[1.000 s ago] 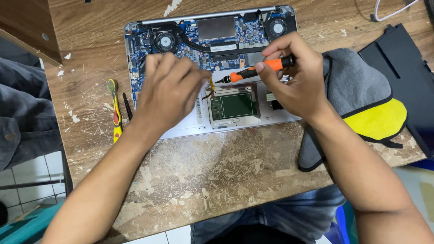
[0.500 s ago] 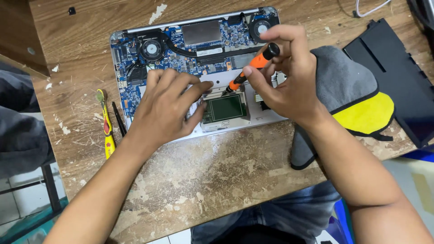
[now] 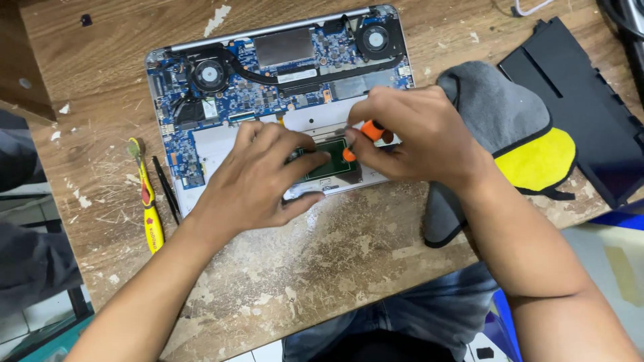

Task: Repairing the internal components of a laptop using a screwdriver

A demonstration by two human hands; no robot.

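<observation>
**Head view: screwdriver set upright over the opened laptop's green board**

Head camera, looking down on a worn wooden table (image 3: 322, 268). Centre far: opened laptop (image 3: 282, 74), bottom cover off, blue circuit board and two fans exposed. Near edge of the laptop: small green board (image 3: 329, 167), partly hidden under both hands.

Left hand (image 3: 261, 177): resting on the laptop's near edge, fingers (image 3: 305, 161) curled loosely, tips pressing beside the green board; holding nothing that can be made out.

Right hand (image 3: 416, 137): closed around an orange screwdriver (image 3: 365, 134), thumb and fingers pinching the handle. Only a short orange stretch showing; tip hidden, probably seated at the right end of the green board.

Change against half a second and one second earlier: screwdriver then lying almost flat across the laptop, handle pointing right; now turned steep, nearly end-on to the camera, and brought nearer the green board. Left hand shifted slightly toward the same spot. Reading: tool moved from carrying to working position, likely on a fastener there.

Right of the laptop: grey and yellow cloth (image 3: 496, 127), touching the right wrist; further right, black bottom cover (image 3: 590, 114). Left: yellow-handled tool (image 3: 147, 201) and black tweezers (image 3: 166, 191), just beside each other, apart from the laptop.
</observation>
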